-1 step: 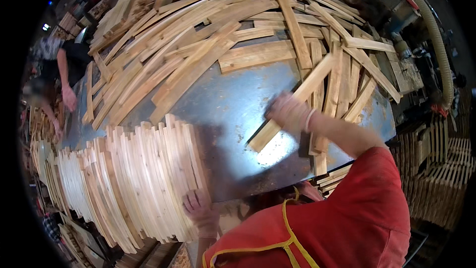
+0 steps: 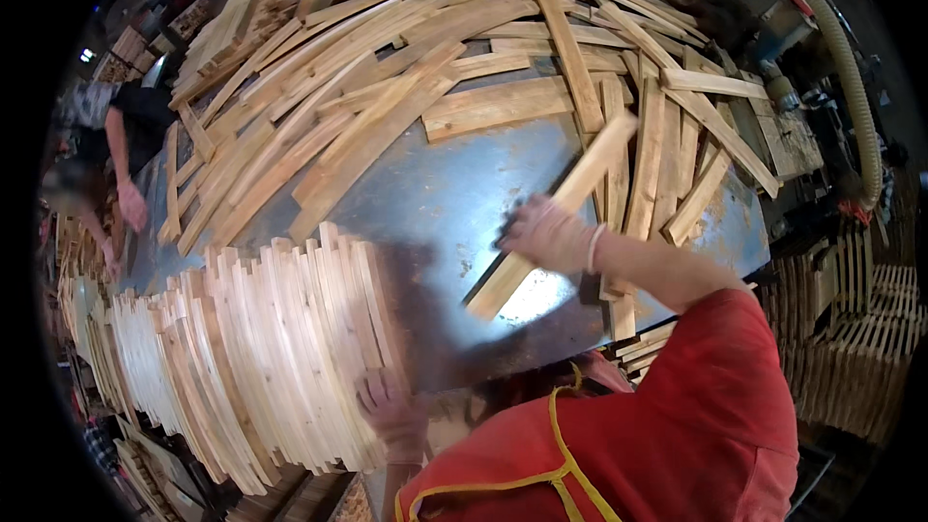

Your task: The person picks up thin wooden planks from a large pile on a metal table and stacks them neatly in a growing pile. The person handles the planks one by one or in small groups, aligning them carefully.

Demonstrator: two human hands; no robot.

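My right hand, in a thin pale glove, is closed over a flat wooden board. The board lies at a slant above the shiny metal tabletop, its near end toward the front left. Against the near right end of a long row of wooden slats rests my left hand, also pale-gloved. Its fingers lie flat on the outermost slats, slightly apart, and grip nothing. The slats stand on edge, packed side by side along the left front.
A loose heap of boards covers the far side of the table. More boards lie crossed at the right. Another person's hand is at the left edge. A ribbed hose and stacked slats stand off to the right.
My right hand and the board have shifted slightly toward the near left. My left hand stays on the slats.
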